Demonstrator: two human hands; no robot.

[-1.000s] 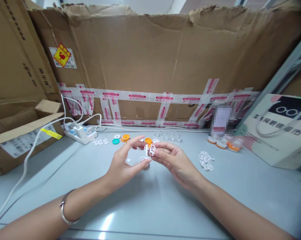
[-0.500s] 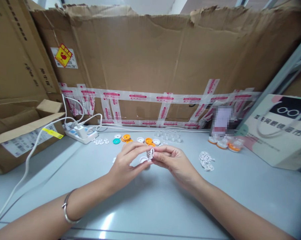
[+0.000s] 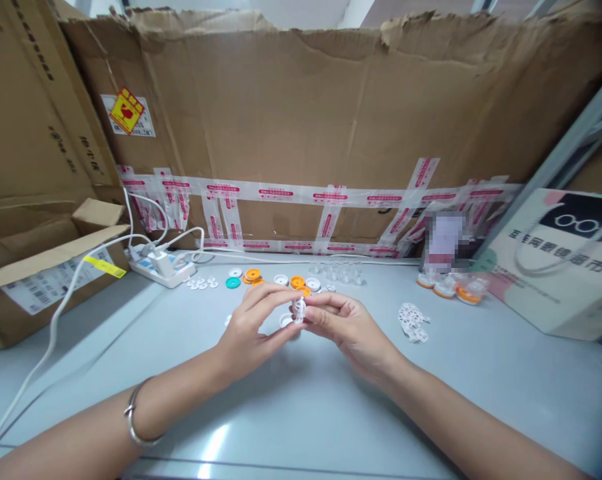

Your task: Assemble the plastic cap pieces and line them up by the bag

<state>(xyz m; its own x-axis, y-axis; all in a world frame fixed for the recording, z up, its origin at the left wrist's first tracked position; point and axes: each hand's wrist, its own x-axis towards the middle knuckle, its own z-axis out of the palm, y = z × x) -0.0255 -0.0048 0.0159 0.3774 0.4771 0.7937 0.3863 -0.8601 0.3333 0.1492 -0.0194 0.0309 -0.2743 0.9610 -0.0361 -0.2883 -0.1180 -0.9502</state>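
A small white plastic piece (image 3: 299,309) is held up between my two hands, above the table. My left hand (image 3: 253,325) pinches it between thumb and fingertips from the left. From the other side, the thumb and fingers of my right hand (image 3: 345,320) grip its right edge. Exactly what kind of part it is cannot be made out. Just behind the left fingers a white round cap (image 3: 286,321) lies on the table, partly hidden. Past the fingertips are an orange ring (image 3: 297,281), white rings (image 3: 313,284) and a teal ring (image 3: 233,283).
Several clear plastic domes (image 3: 348,272) stand at the back. A pile of thin white cut-out pieces (image 3: 413,323) lies to the right, near orange-based clear domes (image 3: 468,293) and a carton (image 3: 555,267). On the left are a power strip (image 3: 173,272) and an open cardboard box (image 3: 55,267).
Both hands stay in nearly the same place. The white piece has turned slightly between the fingertips and shifted a touch to the left.
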